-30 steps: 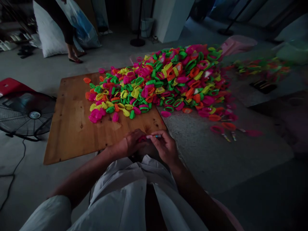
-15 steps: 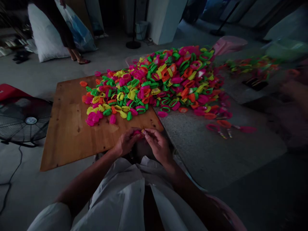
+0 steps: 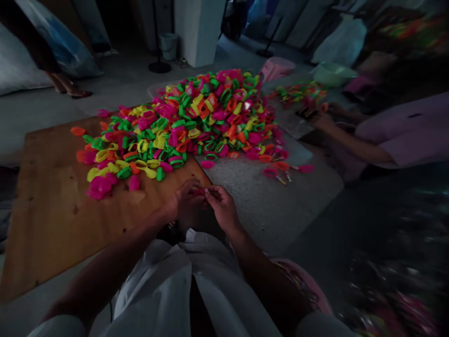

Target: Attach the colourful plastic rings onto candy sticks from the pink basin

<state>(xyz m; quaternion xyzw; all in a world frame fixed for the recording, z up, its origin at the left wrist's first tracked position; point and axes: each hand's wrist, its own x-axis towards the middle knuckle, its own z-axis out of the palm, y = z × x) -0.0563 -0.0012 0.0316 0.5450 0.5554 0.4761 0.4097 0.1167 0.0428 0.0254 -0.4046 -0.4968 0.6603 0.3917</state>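
Observation:
A small pink plastic piece (image 3: pixel 198 191) is held between my two hands, just over the near edge of the wooden board (image 3: pixel 147 206). My left hand (image 3: pixel 186 199) wraps its fingers round the piece. My right hand (image 3: pixel 220 202) pinches at its right end with thumb and forefinger. Beyond my hands lies a big heap of pink, green, yellow and orange plastic pieces (image 3: pixel 189 117), spread over the board and the grey tabletop (image 3: pixel 245 201). Fine detail between my fingertips is too dark to make out.
At the right, a person in a pink top (image 3: pixel 403 131) works at a smaller heap (image 3: pixel 301 92). A pink basin (image 3: pixel 308 285) stands low by my right arm. Another person's legs (image 3: pixel 59 79) show at the far left.
The view has swung to the right, so the heap and board sit further left. The fan has left the picture and the person in pink shows clearly. My hands stay together on the piece.

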